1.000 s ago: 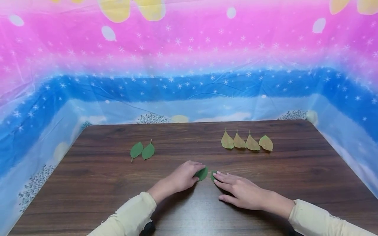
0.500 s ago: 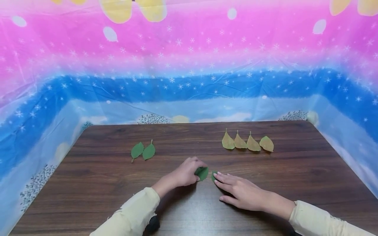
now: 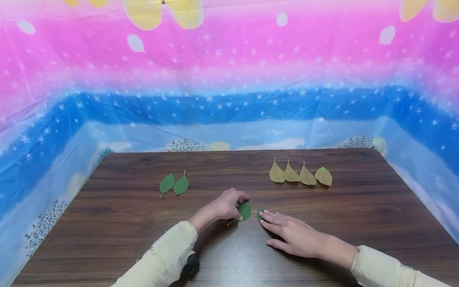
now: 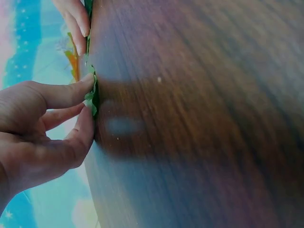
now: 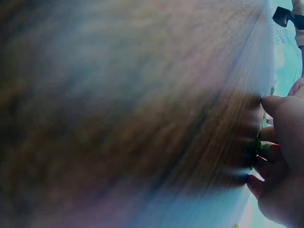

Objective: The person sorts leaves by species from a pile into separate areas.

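On the brown table, my left hand [image 3: 227, 205] curls thumb and fingers at the edges of a green leaf [image 3: 245, 211], and its stem shows below the thumb. In the left wrist view, part of this leaf [image 4: 93, 97] rises between the thumb and a fingertip of the left hand [image 4: 47, 118]. Just to the right, my right hand [image 3: 294, 233] lies with fingers extended over a second green leaf [image 3: 259, 215], covering most of it. The right wrist view shows the fingertips of the right hand [image 5: 280, 142] down at the table surface, with green leaf edges [image 5: 259, 137] beside them.
Two green leaves [image 3: 181, 185] lie side by side at the back left of the table [image 3: 118, 223]. Several yellowish leaves [image 3: 291, 174] form a row at the back right. A patterned cloth [image 3: 229, 103] hangs around the far and side edges.
My left hand has shifted slightly up and right, its thumb and forefinger spreading wider. The leaf under it shows more of itself, including its stem. The right hand stays put.
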